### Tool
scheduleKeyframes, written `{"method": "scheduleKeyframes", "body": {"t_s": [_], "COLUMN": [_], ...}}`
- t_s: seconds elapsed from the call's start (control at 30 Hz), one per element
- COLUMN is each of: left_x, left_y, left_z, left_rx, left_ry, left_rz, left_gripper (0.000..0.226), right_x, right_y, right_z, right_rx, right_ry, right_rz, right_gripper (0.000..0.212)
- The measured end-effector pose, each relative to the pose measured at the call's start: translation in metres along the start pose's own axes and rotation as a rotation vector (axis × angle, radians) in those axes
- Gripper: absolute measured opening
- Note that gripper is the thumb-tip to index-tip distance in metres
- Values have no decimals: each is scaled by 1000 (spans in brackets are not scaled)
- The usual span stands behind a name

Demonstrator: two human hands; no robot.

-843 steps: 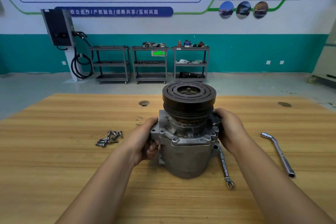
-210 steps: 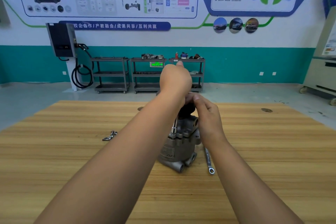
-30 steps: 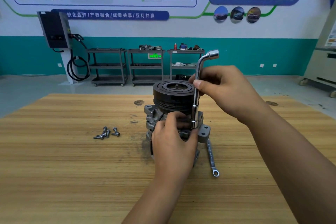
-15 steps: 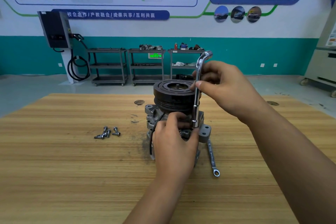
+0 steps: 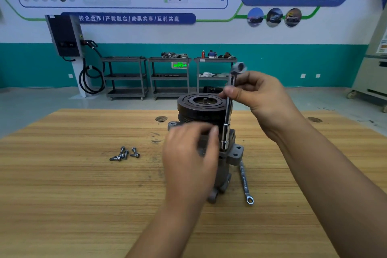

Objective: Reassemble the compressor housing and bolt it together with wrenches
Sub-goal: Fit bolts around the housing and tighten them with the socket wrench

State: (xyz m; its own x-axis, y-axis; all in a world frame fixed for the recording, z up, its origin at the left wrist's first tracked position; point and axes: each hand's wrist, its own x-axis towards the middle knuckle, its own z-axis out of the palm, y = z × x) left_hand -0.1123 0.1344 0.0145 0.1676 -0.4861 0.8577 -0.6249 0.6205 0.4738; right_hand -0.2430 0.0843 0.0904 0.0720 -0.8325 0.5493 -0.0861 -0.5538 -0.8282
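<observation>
Right hand (image 5: 261,94) grips upright chrome L-shaped socket wrench (image 5: 227,120), seated on grey cast-metal compressor housing (image 5: 232,153). Left hand (image 5: 189,159), blurred, grip indeterminate. Loose steel bolts (image 5: 125,153) at nine o'clock.

The compressor (image 5: 227,153) stands upright mid-surface (image 5: 62,205), pulley end up. Left of it, well apart, lies a cluster of bolts (image 5: 125,154); just right of its base — a flat wrench (image 5: 245,182). The socket wrench (image 5: 227,111) stands upright on its right flange — the right hand (image 5: 261,94) around the shaft, the left hand (image 5: 190,157) before the housing.
</observation>
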Motion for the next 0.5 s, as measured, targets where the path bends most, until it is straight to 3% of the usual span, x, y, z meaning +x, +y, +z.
{"method": "scheduleKeyframes", "body": {"t_s": [0.1, 0.2, 0.23, 0.43, 0.5], "left_x": [42, 83, 91, 96, 94], "left_y": [10, 17, 18, 21, 20], "left_z": [-11, -7, -3, 17, 17], "left_rx": [-196, -319, -340, -391, -422], "left_ry": [-66, -339, -382, -244, -233], "left_rz": [-49, -210, -250, -339, -344], "left_gripper": [19, 22, 20, 36, 32], "right_x": [2, 1, 1, -4, -6], "right_y": [5, 6, 7, 10, 11], "right_z": [7, 13, 13, 11, 4], "right_rx": [-47, -122, -123, -113, -77], "right_ry": [27, 34, 43, 60, -45], "right_rz": [0, -21, -38, -82, -64], "right_gripper": [15, 4, 10, 24, 23]}}
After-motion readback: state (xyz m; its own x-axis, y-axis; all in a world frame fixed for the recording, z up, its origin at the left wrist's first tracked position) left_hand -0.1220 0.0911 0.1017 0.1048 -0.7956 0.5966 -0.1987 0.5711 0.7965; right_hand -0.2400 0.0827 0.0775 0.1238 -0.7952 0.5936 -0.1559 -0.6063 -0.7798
